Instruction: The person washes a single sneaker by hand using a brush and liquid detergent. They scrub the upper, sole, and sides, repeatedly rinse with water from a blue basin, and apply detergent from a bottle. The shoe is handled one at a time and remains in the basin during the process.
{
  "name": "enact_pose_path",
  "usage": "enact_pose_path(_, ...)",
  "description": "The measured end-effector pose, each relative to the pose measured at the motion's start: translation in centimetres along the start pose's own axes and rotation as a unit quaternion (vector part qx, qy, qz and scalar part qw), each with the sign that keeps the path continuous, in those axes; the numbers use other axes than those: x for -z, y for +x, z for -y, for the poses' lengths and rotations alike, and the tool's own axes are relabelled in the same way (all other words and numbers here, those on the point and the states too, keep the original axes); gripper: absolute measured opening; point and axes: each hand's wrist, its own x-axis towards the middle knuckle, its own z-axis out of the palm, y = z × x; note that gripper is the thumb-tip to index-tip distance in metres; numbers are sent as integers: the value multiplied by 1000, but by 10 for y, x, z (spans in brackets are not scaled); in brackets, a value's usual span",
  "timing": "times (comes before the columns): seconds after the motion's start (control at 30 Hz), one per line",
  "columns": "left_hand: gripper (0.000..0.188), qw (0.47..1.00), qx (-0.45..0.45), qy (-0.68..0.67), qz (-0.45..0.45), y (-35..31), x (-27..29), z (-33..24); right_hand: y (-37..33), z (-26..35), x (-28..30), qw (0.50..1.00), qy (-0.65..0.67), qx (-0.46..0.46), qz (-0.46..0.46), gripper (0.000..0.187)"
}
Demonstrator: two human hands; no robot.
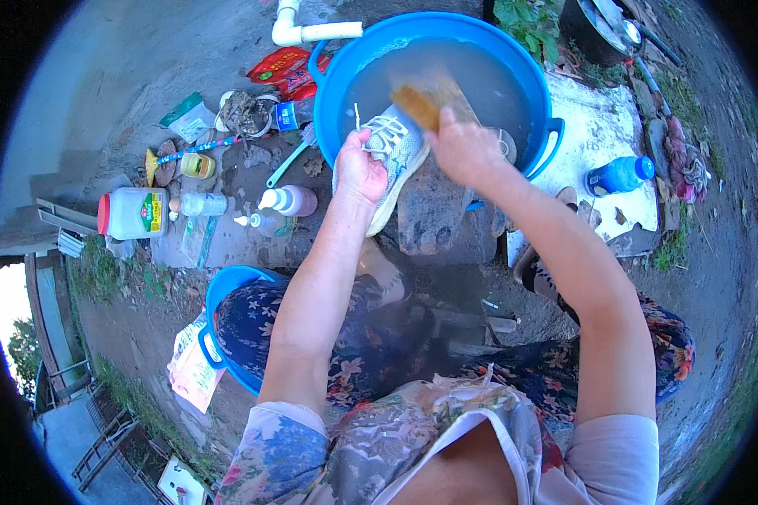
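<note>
Sneaker lengthwise — toe toward person

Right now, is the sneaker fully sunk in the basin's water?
No: the left hand holds the white sneaker across the rim of the blue basin, while the right hand presses a brush on it.

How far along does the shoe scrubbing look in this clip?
Midway, by the look of it. Done: the blue basin holds cloudy water, and bottles stand beside it. In hand: the left hand grips the light sneaker on the basin's rim, while the right hand presses a brown brush on it. Left: no rinsing shows yet; whether a second shoe waits cannot be told.
</note>
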Motion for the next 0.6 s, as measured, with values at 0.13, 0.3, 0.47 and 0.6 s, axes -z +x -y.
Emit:
enact_pose_path(0.13,32,1000,-6,-22,-7,0,19,-6,-15,20,3,998,-7,12,66,40)
enact_pose_path(0.3,26,1000,22,-11,7,6,0,7,28,-10,-1,1000,-12,-23,-9,41)
enact_pose_path(0.47,16,999,9,-38,-18,2,22,0,-19,16,5,997,-55,25,54,40)
enact_pose_path(0.6,12,999,41,-33,-10,12,2,12,29,-8,-2,999,-27,-30,-28,43)
